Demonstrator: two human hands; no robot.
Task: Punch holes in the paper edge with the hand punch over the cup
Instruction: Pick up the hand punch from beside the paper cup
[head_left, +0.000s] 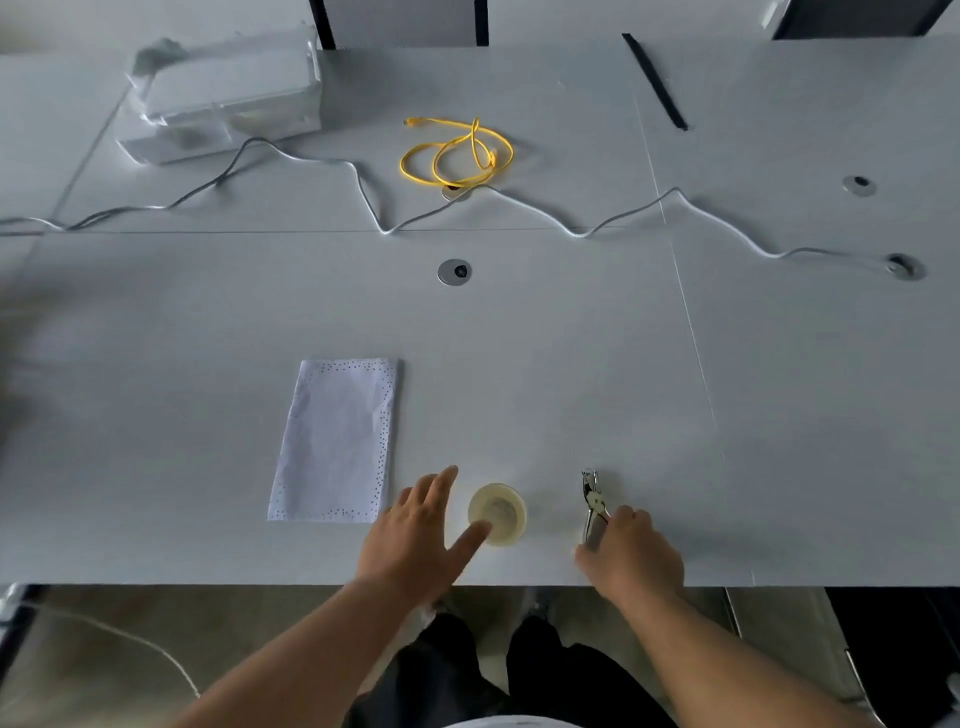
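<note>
A white sheet of paper (337, 441) lies flat on the table, left of centre, with rows of small holes along its top, right and bottom edges. A pale translucent cup (501, 509) stands near the table's front edge. My left hand (421, 535) hovers just left of the cup, fingers spread, the thumb over the cup's near rim. To the right lies a metal hand punch (593, 499), jaws pointing away from me. My right hand (631, 556) is closed around its handles, which are partly hidden by the fingers.
A coiled yellow cable (457, 153) and a long grey cable (363, 197) lie across the far half of the table (571, 364). A plastic-wrapped box (223, 98) sits at the back left, a black strip (655, 82) at the back right. Round grommets (454, 272) dot the tabletop.
</note>
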